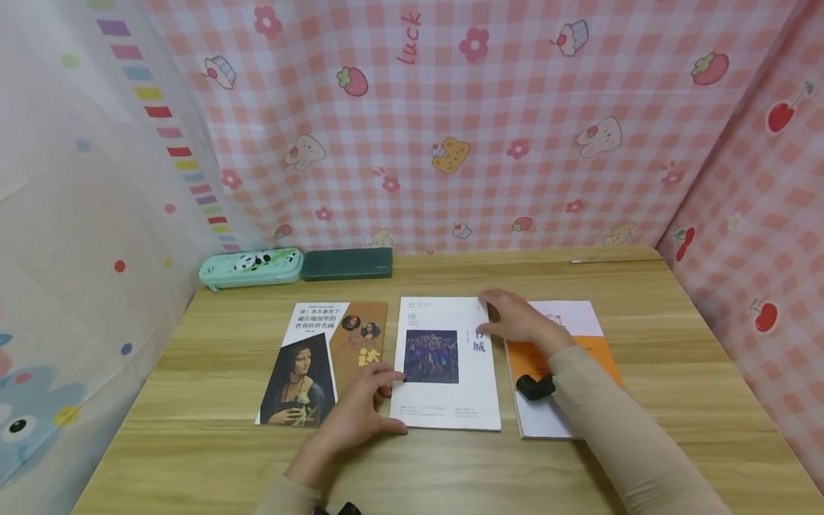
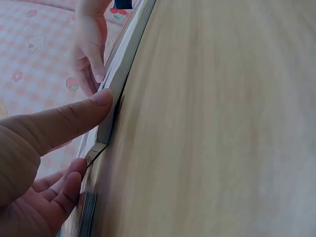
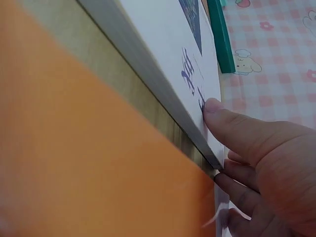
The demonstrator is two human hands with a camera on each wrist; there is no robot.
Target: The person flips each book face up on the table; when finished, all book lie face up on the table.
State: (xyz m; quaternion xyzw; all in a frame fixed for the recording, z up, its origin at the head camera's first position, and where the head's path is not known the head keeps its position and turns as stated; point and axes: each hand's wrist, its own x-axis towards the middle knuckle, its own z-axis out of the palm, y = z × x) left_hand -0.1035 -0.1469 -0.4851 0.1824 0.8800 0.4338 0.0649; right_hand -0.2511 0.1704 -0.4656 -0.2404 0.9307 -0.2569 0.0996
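A white magazine (image 1: pixel 447 408) with a dark purple picture lies flat in the middle of the table. My left hand (image 1: pixel 360 408) holds its near left corner, thumb at the near edge and fingers at the left side. At the far right corner, my right hand (image 1: pixel 515 315) grips it. The right thumb (image 3: pixel 224 116) lies on the cover's margin, and the fingers are by the far edge. To the left lies a book with a portrait cover (image 1: pixel 299 386). An orange and white book (image 1: pixel 595 357) lies to the right, partly hidden under my right forearm.
Against the back stand a mint panda pencil case (image 1: pixel 251 267) and a dark green case (image 1: pixel 347 264). A thin white pencil-like stick (image 1: pixel 611 261) lies at the back right. Patterned curtains (image 1: pixel 412 129) close off the back and sides of the wooden table (image 1: pixel 450 472).
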